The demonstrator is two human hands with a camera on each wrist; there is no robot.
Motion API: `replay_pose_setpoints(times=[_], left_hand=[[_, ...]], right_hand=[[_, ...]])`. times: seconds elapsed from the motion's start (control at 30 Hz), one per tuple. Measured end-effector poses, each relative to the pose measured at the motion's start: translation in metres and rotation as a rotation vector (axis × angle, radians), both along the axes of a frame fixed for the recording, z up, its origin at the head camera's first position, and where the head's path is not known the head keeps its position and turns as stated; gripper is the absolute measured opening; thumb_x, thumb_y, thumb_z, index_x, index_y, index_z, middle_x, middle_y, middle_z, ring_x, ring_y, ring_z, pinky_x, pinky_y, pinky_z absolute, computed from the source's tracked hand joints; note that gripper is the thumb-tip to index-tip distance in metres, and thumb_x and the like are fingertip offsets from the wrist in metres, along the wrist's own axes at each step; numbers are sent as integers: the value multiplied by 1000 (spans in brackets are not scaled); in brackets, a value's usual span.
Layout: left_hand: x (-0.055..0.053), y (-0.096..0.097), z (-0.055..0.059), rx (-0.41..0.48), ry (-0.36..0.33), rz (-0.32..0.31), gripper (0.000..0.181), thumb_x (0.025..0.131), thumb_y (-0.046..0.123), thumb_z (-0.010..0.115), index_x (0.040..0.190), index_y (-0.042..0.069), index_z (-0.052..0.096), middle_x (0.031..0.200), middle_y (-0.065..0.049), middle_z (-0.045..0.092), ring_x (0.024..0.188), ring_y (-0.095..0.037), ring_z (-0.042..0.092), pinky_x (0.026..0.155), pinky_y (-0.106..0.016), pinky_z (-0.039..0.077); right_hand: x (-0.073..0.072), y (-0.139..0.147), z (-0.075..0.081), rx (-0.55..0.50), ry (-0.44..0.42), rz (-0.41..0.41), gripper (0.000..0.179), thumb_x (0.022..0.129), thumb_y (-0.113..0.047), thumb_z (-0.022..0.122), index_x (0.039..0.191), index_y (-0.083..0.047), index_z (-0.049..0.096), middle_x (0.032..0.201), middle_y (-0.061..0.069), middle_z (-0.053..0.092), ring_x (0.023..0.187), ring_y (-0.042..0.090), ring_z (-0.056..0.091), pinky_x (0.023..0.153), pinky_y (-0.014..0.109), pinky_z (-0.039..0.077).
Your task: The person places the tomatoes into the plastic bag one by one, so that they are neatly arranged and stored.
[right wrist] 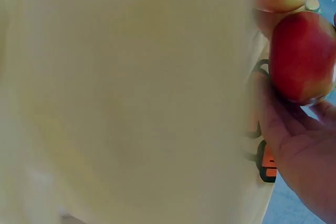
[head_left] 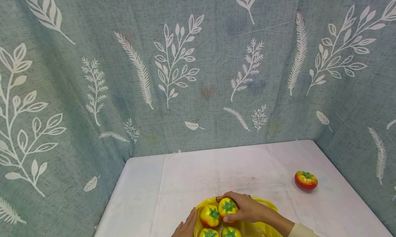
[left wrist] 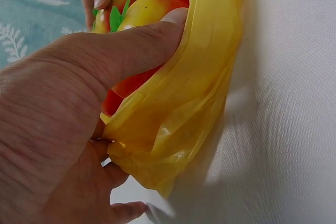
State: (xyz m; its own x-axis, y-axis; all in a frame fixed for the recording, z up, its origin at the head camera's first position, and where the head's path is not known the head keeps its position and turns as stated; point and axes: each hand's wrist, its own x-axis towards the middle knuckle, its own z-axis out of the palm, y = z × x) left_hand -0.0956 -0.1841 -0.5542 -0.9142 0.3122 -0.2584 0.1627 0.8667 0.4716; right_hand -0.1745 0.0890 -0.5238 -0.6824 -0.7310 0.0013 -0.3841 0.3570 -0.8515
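A yellow plastic bag lies open at the table's front edge, holding several toy persimmons, yellow-red with green leafy tops. In the head view, my right hand reaches in from the right and grips one toy persimmon, thumb and fingers on either side of it. Another toy persimmon sits just left of that one. My left hand is at the bag's left side. The left wrist view shows its thumb over a fruit inside the rim, with fingers outside around the bag.
One more toy persimmon lies alone on the white-covered table, toward the right. Leaf-patterned blue-green curtains stand behind and at both sides. Orange-and-black marks show beside the right hand in its wrist view.
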Motion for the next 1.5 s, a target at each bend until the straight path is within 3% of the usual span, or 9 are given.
replay_pose_setpoints(times=[0.17,0.37,0.6,1.0,1.23,1.5], left_hand=[[-2,0,0,-14,-19,7,110,71,77,51,143,-2,25,148,-16,25,126,-32,39,95,-62,31],[-3,1,-2,-11,-36,15,111,70,78,51,143,-1,25,149,-15,24,128,-32,37,96,-63,29],[-2,1,-5,-34,-16,17,112,69,79,50,144,0,26,149,-14,25,128,-29,37,96,-61,30],[3,3,-1,-19,-2,38,113,67,82,48,145,3,24,149,-11,26,128,-30,37,98,-60,30],[3,3,1,-18,7,20,111,69,80,49,144,2,24,149,-12,26,129,-29,37,97,-60,31],[4,2,0,6,16,26,112,68,80,49,144,2,25,149,-11,25,128,-30,37,98,-60,30]], right_hand=[[-1,2,-4,45,2,-7,57,84,-41,66,131,-16,47,126,-4,54,98,4,54,78,23,48],[-2,2,-11,108,49,-38,61,82,-48,65,133,-20,48,127,-6,52,103,7,50,83,34,43],[-1,3,-16,78,32,-28,61,82,-45,66,133,-17,47,123,-3,51,99,8,50,76,23,47],[0,2,-17,72,-18,-26,64,83,-42,66,134,-12,44,125,1,49,100,7,52,76,22,48],[2,4,-10,112,-28,-39,65,83,-44,66,134,-11,44,123,1,49,98,7,51,75,24,48],[6,12,8,166,61,-49,63,84,-48,62,133,-13,45,126,2,50,106,14,50,88,33,46]])
